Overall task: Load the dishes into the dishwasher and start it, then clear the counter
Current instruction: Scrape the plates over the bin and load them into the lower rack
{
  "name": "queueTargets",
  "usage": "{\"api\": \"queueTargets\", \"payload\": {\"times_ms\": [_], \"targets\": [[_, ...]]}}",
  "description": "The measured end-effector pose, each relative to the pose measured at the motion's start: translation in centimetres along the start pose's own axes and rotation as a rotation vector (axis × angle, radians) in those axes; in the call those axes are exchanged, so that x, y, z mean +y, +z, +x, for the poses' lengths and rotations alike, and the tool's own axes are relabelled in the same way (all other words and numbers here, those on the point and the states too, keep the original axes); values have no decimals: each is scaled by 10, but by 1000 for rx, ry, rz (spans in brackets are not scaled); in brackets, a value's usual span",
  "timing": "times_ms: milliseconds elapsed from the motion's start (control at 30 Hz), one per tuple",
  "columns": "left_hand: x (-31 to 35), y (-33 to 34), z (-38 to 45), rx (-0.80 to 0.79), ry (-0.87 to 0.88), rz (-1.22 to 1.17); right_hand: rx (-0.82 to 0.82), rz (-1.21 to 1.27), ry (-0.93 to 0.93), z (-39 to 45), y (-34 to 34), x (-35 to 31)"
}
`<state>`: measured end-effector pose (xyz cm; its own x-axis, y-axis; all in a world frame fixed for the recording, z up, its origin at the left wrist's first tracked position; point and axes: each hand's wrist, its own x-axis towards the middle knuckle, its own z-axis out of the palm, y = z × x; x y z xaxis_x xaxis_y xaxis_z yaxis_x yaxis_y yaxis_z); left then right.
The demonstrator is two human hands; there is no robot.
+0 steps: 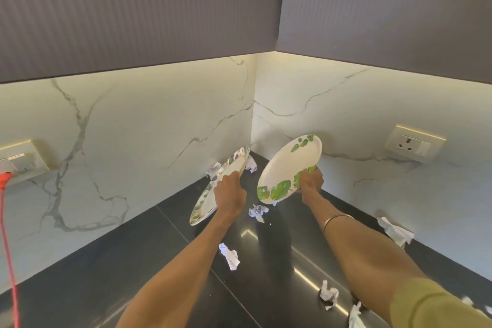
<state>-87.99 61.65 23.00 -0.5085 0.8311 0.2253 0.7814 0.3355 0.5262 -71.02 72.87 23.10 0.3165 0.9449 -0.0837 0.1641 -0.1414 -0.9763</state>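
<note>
My left hand (229,193) has a closed grip on the patterned plate (210,194), my right hand (310,180) on the leaf plate (285,170); both tilt on edge above the counter (133,261), rims toward the corner.

Both arms extended forward, forearms bare. Left hand (229,193): back of hand toward camera, fingers curled, grip closed on the rim of a tilted plate (213,200). Right hand (310,180): fingers curled over the lower edge of a leaf-patterned plate (285,168), held tilted. Thin bangle (336,220) on right forearm; olive sleeve (431,306) at right upper arm.
</note>
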Motion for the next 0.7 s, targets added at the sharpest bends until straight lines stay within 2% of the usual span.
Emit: {"api": "queueTargets", "payload": {"times_ms": [233,367,533,700], "targets": [[16,-2,-32,-6,142,-136,97,-176,-101,-39,-48,10],[26,5,-60,-73,239,-176,183,-203,-82,-65,-83,26],[43,20,-103,-55,367,-208,280,-284,-42,-104,-131,48],[67,14,-151,-121,425,-261,380,-333,-17,-141,-186,60]]}}
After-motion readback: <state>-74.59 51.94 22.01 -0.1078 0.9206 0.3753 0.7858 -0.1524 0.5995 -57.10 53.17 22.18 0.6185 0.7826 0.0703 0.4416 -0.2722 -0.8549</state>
